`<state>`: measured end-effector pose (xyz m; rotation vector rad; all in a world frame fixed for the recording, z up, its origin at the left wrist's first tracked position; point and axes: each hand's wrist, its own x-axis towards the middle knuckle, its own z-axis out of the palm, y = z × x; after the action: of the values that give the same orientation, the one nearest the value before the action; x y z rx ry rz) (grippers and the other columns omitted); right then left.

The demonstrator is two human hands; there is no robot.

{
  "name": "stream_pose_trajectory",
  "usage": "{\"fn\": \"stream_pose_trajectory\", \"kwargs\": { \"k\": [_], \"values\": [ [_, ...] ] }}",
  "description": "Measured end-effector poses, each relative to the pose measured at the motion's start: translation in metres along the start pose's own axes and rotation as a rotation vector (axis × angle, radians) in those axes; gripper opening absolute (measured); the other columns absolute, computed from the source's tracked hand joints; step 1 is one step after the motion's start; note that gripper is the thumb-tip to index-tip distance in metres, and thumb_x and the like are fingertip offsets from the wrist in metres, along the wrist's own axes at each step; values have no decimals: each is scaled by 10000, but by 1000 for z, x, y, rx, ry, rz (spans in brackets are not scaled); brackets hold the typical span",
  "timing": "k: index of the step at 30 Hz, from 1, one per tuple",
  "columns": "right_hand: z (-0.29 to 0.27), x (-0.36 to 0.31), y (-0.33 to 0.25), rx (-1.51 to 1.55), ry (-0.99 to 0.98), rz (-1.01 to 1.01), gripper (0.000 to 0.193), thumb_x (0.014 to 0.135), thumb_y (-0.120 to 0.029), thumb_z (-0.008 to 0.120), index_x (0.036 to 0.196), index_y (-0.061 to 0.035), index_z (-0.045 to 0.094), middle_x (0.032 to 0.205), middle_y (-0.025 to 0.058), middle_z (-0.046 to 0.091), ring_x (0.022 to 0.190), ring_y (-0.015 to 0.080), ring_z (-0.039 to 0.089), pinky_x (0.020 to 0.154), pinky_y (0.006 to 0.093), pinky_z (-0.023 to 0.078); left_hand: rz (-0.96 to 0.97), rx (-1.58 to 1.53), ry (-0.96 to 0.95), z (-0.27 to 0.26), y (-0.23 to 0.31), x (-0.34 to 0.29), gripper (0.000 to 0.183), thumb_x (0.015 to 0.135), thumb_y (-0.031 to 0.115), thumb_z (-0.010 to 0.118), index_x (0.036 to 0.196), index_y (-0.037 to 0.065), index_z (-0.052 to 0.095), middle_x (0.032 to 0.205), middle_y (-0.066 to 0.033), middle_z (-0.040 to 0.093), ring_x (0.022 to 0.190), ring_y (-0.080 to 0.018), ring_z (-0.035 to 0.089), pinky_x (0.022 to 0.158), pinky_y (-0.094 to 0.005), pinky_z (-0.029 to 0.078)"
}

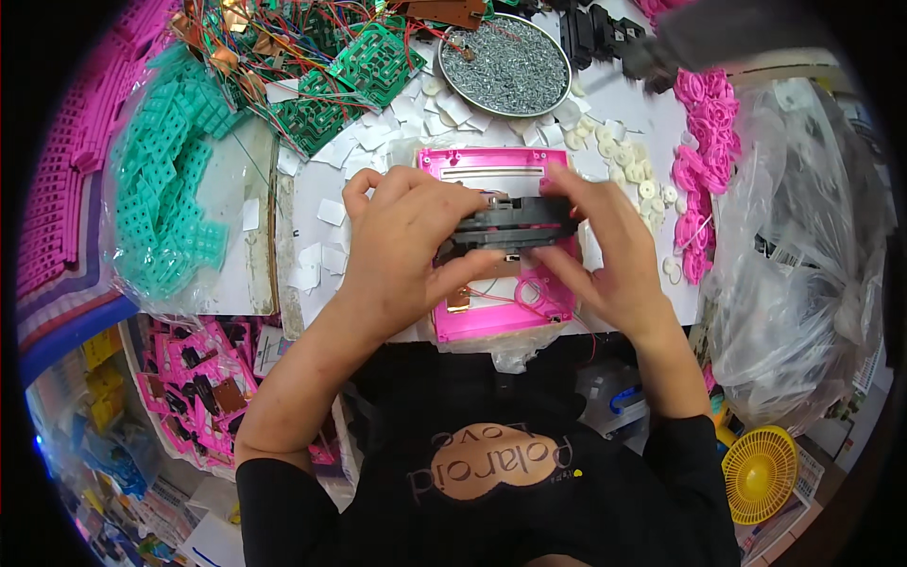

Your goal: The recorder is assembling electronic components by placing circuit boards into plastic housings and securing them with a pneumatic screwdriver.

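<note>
Both hands grip a black, layered plastic part [515,227], held edge-up above a pink plastic casing [463,326]. My left hand [397,241] has its left end between thumb and fingers; my right hand [609,255] pinches the right end. Under them the casing lies open side up on the table, with a thin red wire [518,298] and a small copper-coloured piece [458,299] inside. The part and my fingers hide the casing's middle. Clear plastic wrap [515,350] sticks out below its near edge.
Beyond the casing stands a round dish of small screws [505,66]. Wired green circuit boards [378,66] are piled far left, beside turquoise plastic pieces [170,189]. White round parts [628,161] and pink pieces [694,189] lie right. A crate of pink parts [198,387] sits lower left.
</note>
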<state>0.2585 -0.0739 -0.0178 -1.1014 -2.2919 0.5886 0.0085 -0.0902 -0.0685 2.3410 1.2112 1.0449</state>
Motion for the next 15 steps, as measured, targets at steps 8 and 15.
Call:
{"fn": "stream_pose_trajectory", "kwargs": {
  "k": [8,15],
  "values": [
    [-10,49,20,370,-214,466,293,965,-284,679,979,5,722,716,107,656,608,217,605,626,356,504,-359,-352,278,25,7,-22,687,790,374,827,1289,26,508,1118,-78,631,1024,-248,553,976,-442,298],
    [-11,82,34,-291,-178,269,394,942,-417,673,911,-29,730,612,126,626,599,315,644,634,445,517,-191,259,40,11,27,-4,577,820,304,771,1317,48,631,1114,-53,633,1024,-253,540,942,-447,299]
  ]
}}
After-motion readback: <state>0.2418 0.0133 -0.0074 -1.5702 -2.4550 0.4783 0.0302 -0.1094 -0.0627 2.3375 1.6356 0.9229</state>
